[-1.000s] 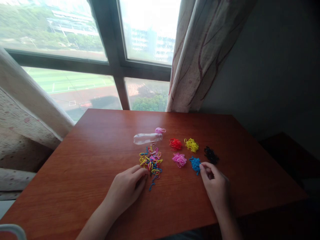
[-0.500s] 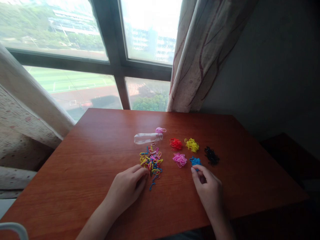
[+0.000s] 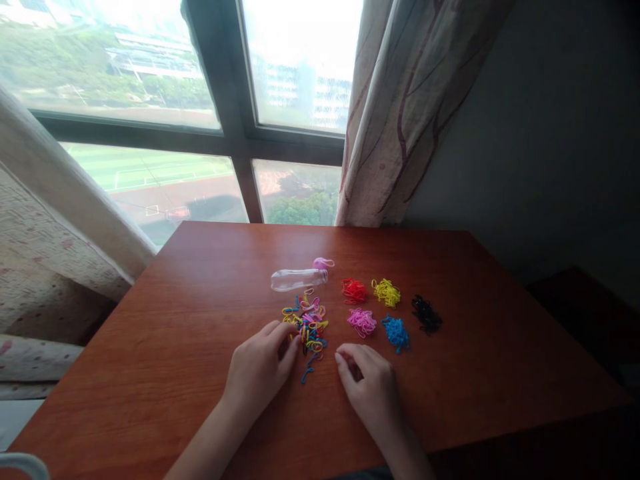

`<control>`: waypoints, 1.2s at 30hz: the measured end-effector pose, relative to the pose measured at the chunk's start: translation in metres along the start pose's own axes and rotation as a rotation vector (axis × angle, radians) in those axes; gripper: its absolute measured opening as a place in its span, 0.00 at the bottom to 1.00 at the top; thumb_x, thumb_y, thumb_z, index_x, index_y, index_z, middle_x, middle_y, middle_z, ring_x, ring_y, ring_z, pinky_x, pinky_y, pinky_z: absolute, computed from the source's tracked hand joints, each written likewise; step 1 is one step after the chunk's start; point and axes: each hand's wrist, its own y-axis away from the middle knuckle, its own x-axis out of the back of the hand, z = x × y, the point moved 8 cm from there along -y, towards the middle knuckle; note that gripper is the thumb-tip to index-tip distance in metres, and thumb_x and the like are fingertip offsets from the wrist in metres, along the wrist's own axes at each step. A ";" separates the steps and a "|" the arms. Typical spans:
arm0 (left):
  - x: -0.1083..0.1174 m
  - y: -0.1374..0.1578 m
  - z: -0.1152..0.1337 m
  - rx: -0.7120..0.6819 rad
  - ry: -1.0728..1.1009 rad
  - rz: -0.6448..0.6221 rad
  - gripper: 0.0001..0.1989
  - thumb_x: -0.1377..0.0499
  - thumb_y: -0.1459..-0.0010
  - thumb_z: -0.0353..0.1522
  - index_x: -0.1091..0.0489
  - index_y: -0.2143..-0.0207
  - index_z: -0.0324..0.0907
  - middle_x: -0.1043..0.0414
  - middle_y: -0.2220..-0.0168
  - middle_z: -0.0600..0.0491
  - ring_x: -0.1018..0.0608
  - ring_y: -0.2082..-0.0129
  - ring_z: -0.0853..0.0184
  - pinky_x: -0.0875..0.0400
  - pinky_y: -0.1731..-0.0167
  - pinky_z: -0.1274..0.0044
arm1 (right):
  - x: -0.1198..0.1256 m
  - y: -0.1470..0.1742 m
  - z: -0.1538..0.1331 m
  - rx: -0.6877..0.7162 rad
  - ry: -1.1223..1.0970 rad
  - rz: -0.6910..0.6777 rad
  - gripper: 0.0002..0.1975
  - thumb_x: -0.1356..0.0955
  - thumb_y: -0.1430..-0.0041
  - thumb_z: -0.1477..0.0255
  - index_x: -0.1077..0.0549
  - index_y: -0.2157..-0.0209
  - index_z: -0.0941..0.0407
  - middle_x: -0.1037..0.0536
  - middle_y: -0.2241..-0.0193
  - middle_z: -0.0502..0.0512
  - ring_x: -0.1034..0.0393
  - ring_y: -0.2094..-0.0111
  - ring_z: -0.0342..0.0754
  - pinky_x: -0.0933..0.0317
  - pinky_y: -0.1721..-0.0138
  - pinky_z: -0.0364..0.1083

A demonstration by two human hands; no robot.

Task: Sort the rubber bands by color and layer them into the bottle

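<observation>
A mixed heap of coloured rubber bands (image 3: 311,327) lies on the wooden table, with yellow, pink, blue, red and black ones tangled together. My left hand (image 3: 263,360) is at the heap's left side, its thumb and fingertips closed on a rubber band at the edge. Just right of the heap, my right hand (image 3: 370,380) hovers low with thumb and forefinger drawn together; I see nothing between them. Sorted by colour, further right, are piles of red bands (image 3: 354,291), yellow bands (image 3: 387,293), pink bands (image 3: 362,322), blue bands (image 3: 397,333) and black bands (image 3: 427,315).
Behind the mixed heap a clear plastic bottle (image 3: 296,280) lies on its side, with a pink looped cap (image 3: 323,263) beside its neck. The table (image 3: 200,293) reaches to a window and curtains (image 3: 385,133). A white curved object (image 3: 25,463) shows at lower left.
My right hand has moved left, away from the blue pile to beside the mixed heap, uncovering the blue bands. My left hand stays at the heap. The view has shifted slightly.
</observation>
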 end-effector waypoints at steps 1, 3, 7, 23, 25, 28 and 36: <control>0.000 -0.001 0.000 0.009 -0.007 -0.002 0.09 0.47 0.37 0.38 0.28 0.61 0.48 0.25 0.67 0.57 0.23 0.70 0.67 0.37 0.72 0.78 | 0.000 0.000 0.001 -0.003 -0.004 -0.004 0.07 0.36 0.35 0.73 0.27 0.66 0.54 0.23 0.72 0.51 0.29 0.72 0.46 0.39 0.68 0.43; 0.000 -0.002 0.002 0.017 -0.025 -0.007 0.09 0.47 0.37 0.38 0.28 0.62 0.47 0.24 0.67 0.57 0.23 0.70 0.67 0.38 0.72 0.78 | 0.000 0.000 0.002 -0.008 -0.008 -0.011 0.07 0.36 0.36 0.73 0.27 0.66 0.54 0.23 0.72 0.50 0.29 0.72 0.45 0.38 0.68 0.42; 0.000 -0.004 0.008 -0.001 -0.045 -0.010 0.09 0.47 0.37 0.37 0.28 0.64 0.47 0.24 0.67 0.56 0.23 0.70 0.68 0.39 0.72 0.79 | 0.001 0.000 0.000 -0.006 0.001 -0.012 0.07 0.36 0.36 0.73 0.26 0.66 0.54 0.23 0.73 0.51 0.29 0.73 0.45 0.37 0.68 0.42; 0.001 -0.003 0.006 -0.077 0.119 0.027 0.09 0.47 0.37 0.36 0.29 0.63 0.44 0.27 0.70 0.55 0.26 0.72 0.69 0.35 0.72 0.79 | -0.001 -0.001 0.003 -0.061 -0.058 -0.064 0.06 0.36 0.37 0.74 0.27 0.66 0.54 0.23 0.71 0.51 0.29 0.71 0.46 0.38 0.67 0.43; 0.003 -0.003 0.006 -0.092 0.139 0.045 0.09 0.47 0.37 0.35 0.29 0.63 0.44 0.27 0.70 0.55 0.27 0.73 0.69 0.35 0.72 0.79 | -0.001 -0.001 0.002 -0.060 -0.059 -0.066 0.06 0.36 0.37 0.74 0.27 0.66 0.54 0.23 0.71 0.51 0.29 0.71 0.46 0.38 0.67 0.43; 0.006 -0.003 0.010 -0.126 0.158 0.052 0.09 0.47 0.36 0.35 0.29 0.64 0.43 0.28 0.71 0.55 0.28 0.74 0.70 0.35 0.73 0.80 | 0.000 -0.001 0.001 -0.054 -0.048 -0.061 0.07 0.36 0.37 0.74 0.27 0.66 0.54 0.23 0.72 0.51 0.29 0.71 0.46 0.40 0.68 0.42; 0.001 -0.020 0.064 -0.353 0.065 -0.028 0.09 0.49 0.37 0.32 0.29 0.63 0.44 0.25 0.66 0.52 0.23 0.68 0.68 0.33 0.70 0.79 | 0.000 -0.004 -0.003 -0.035 -0.014 -0.079 0.07 0.36 0.37 0.75 0.27 0.67 0.53 0.24 0.73 0.50 0.30 0.71 0.46 0.42 0.68 0.43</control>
